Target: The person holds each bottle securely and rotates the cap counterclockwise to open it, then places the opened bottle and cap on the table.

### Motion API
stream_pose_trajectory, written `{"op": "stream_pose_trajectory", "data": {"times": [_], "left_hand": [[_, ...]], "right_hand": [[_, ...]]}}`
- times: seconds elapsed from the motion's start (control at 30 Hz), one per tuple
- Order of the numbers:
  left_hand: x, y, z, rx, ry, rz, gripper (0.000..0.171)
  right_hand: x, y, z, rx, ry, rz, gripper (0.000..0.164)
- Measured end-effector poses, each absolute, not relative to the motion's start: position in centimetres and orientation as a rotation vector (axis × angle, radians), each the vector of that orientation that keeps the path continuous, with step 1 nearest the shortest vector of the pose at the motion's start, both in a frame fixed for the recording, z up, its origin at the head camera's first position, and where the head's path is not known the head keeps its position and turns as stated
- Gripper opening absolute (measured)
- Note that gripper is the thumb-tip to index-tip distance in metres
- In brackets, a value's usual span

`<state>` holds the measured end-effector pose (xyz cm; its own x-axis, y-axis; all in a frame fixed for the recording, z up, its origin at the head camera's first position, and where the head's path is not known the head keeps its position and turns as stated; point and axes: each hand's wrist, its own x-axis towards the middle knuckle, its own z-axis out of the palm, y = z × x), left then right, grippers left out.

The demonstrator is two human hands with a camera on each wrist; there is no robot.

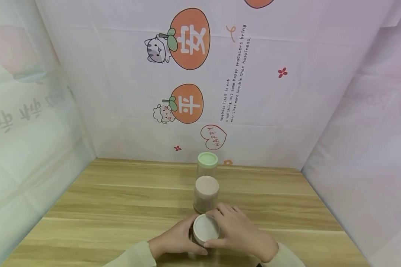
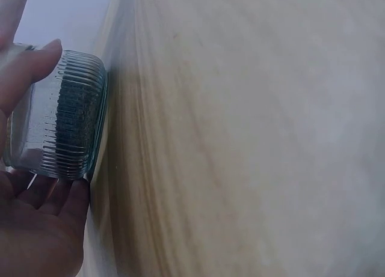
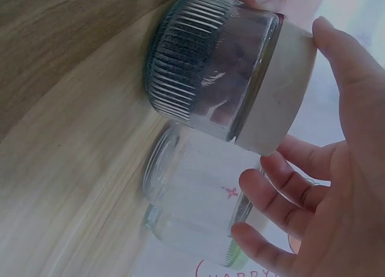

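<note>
A clear glass jar (image 3: 222,73) with a ribbed lower part stands on the wooden table at the near middle, topped by a whitish lid (image 1: 206,228). My left hand (image 1: 178,237) holds the jar from its left side, thumb and fingers curved round the glass, as the left wrist view also shows. From the right, my right hand (image 1: 238,233) grips the lid's rim between thumb and index finger. Its other fingers spread beyond the lid in the right wrist view. The ribbed part looks dark; whether anything is inside, I cannot tell.
Just behind stands a clear jar with a pale pinkish lid (image 1: 207,185). Farther back is another clear jar with a green lid (image 1: 208,159). The wooden table (image 1: 127,200) meets printed white cloth (image 1: 127,111) at the back, with cloth at both sides.
</note>
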<state>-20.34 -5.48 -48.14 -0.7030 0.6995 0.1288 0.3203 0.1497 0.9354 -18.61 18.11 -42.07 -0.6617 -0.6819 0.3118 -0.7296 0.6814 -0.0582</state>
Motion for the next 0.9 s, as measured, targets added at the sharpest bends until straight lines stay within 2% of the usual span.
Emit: {"op": "stream_pose_trajectory", "data": {"times": [0.2,0.7,0.9], "left_hand": [[-20.3,-5.5,-48.2,0.977,2.088,1.564,0.079],[-20.6,-5.6,-48.4,1.010,2.061,1.576,0.084],[-20.7,-5.5,-48.5,1.007,2.033,1.576,0.085]], "right_hand": [[-18.6,18.3,-42.1,1.139,-2.666,0.350,0.076],[-20.3,19.0,-41.5,1.386,-2.745,0.742,0.069],[-21.0,19.1,-41.2,1.523,-2.731,0.788,0.073]]}}
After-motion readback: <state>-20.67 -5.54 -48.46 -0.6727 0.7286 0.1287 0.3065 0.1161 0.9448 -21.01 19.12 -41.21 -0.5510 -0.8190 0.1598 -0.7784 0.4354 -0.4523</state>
